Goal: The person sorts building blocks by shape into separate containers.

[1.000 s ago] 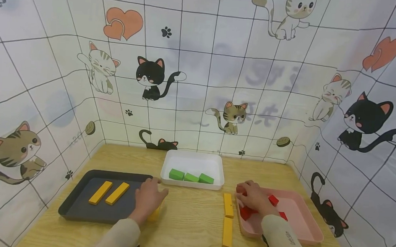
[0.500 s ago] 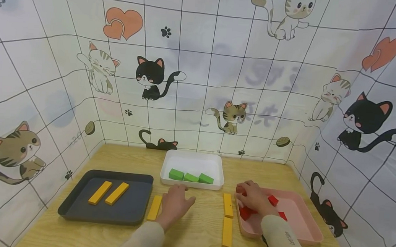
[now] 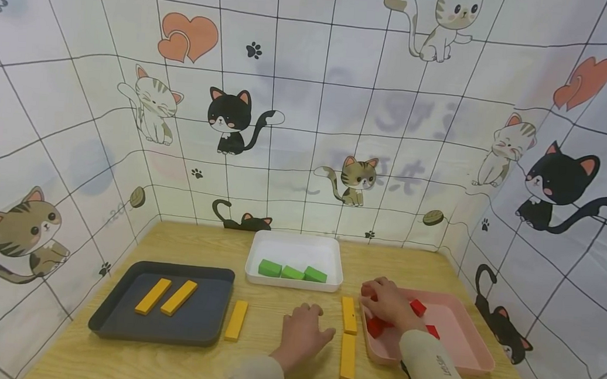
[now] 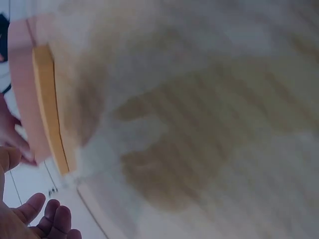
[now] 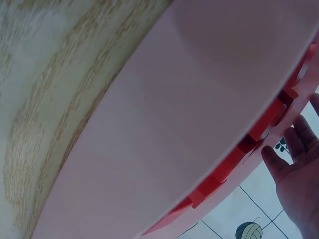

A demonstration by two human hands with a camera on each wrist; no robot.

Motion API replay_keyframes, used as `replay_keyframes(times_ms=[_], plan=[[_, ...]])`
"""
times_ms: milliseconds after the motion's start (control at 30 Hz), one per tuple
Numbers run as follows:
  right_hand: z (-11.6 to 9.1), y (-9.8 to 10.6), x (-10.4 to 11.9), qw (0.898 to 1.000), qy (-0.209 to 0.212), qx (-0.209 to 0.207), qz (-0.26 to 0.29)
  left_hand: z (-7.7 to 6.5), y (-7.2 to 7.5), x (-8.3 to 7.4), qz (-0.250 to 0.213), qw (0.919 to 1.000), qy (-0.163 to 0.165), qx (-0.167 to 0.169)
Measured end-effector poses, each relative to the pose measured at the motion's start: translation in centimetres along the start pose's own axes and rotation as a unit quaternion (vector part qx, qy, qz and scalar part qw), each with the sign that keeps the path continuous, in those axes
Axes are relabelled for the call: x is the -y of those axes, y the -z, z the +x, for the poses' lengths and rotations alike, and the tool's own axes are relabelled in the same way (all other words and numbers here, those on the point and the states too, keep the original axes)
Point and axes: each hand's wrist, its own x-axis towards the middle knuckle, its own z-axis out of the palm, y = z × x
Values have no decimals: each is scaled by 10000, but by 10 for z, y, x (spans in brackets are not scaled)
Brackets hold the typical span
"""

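My left hand (image 3: 304, 333) hovers over the middle of the table with fingers loosely bent and thumb spread, holding nothing. To its right, two yellow blocks (image 3: 347, 357) lie end to end beside the pink tray (image 3: 464, 341); the left wrist view has them as an orange-looking strip (image 4: 48, 99). My right hand (image 3: 391, 306) reaches over the left rim of that tray, above red blocks (image 3: 418, 307) and partly hiding them. In the right wrist view its fingers (image 5: 297, 143) are extended beside the red blocks (image 5: 264, 122), gripping none of them.
A dark grey tray (image 3: 204, 317) on the left bears two yellow blocks (image 3: 153, 296). One more yellow block (image 3: 237, 321) lies on the table just right of it. At the back stands a white tray (image 3: 299, 245) with green blocks (image 3: 270, 268). Cat-print cloth walls surround the table.
My left hand has moved right from beside the dark tray towards the pair of yellow blocks, uncovering the single yellow block it had been over. My right hand has stayed put.
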Motion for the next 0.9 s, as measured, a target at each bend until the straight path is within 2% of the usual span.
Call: replay_keyframes(times_ms=[233, 467, 633, 900], plan=[[-2, 0, 0, 9999, -107, -4, 104, -6, -25, -20, 100, 9970, 76, 757], [-1, -3, 0, 10000, -12, -79, 53, -10, -43, -32, 489, 9955, 1, 815], [0, -4, -2, 9999, -32, -65, 79, -14, -46, -33, 552, 9937, 103, 967], [1, -2, -3, 10000, -39, -39, -7, -14, -33, -21, 896, 9914, -192, 939]])
